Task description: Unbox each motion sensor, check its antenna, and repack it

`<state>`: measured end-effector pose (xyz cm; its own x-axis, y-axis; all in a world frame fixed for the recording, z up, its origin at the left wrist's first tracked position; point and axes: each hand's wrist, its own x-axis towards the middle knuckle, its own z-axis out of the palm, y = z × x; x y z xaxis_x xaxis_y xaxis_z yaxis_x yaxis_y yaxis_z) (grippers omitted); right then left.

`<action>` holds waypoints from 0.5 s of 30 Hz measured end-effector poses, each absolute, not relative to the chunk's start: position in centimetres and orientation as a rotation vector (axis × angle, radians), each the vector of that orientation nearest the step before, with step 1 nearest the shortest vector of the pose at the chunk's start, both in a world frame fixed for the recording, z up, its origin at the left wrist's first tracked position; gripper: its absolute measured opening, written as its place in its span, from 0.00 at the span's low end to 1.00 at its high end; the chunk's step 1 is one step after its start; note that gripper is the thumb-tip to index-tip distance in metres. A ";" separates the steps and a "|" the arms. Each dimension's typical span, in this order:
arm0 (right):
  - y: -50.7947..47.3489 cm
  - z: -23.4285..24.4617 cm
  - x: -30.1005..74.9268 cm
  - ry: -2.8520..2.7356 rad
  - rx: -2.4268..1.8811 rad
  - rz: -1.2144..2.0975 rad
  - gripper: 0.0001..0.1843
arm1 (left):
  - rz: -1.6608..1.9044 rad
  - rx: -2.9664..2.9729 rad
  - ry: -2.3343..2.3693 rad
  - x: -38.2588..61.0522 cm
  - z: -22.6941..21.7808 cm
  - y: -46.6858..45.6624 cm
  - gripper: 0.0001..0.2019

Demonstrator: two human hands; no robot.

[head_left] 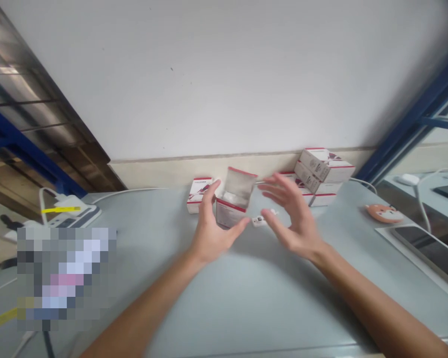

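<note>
My left hand is wrapped round a small white-and-red cardboard box, its thumb at the front and its fingers at the left side. The box's flap stands up at the back, and something whitish shows inside. To the right, my right hand hangs over the table with its fingers spread and nothing in them. On the table between the hands lies a small white item with dark round marks, partly behind my right thumb; I cannot make out its kind.
Closed boxes are stacked at the back right by the wall. Another closed box stands behind my left hand. On the left are a power strip and cables. An orange animal-faced object and a dark phone-like slab lie at right.
</note>
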<state>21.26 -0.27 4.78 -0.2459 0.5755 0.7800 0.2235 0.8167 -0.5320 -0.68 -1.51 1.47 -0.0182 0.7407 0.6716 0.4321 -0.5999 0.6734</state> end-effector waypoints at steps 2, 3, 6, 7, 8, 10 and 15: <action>0.0 4.8 21.7 -1.729 -0.667 0.376 0.33 | 1.651 1.905 1.205 -1.0 1.6 -1.2 0.49; 0.3 4.7 22.0 -1.768 -0.733 0.334 0.29 | 1.656 1.879 1.201 -1.1 1.6 -1.1 0.49; 1.6 3.8 23.2 -2.229 -0.895 0.194 0.21 | 1.677 1.892 1.250 -1.5 1.6 -0.8 0.49; 2.1 3.4 23.5 -2.399 -0.898 0.170 0.20 | 1.672 1.927 1.275 -1.6 1.6 -0.8 0.48; 2.4 3.0 23.8 -2.522 -0.890 0.164 0.18 | 1.663 1.969 1.298 -1.6 1.6 -0.9 0.47; 2.8 2.6 24.1 -2.617 -0.903 0.167 0.13 | 1.625 2.073 1.328 -1.6 1.4 -1.2 0.46; 1.1 5.1 23.2 -2.026 -0.987 0.018 0.04 | 1.444 2.268 1.344 -1.2 0.8 -2.4 0.45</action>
<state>23.24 1.12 5.12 -0.3184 0.6486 0.6913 0.6363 0.6868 -0.3513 -1.16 -2.40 0.85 0.1424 0.7366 0.6612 0.6070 -0.5927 0.5294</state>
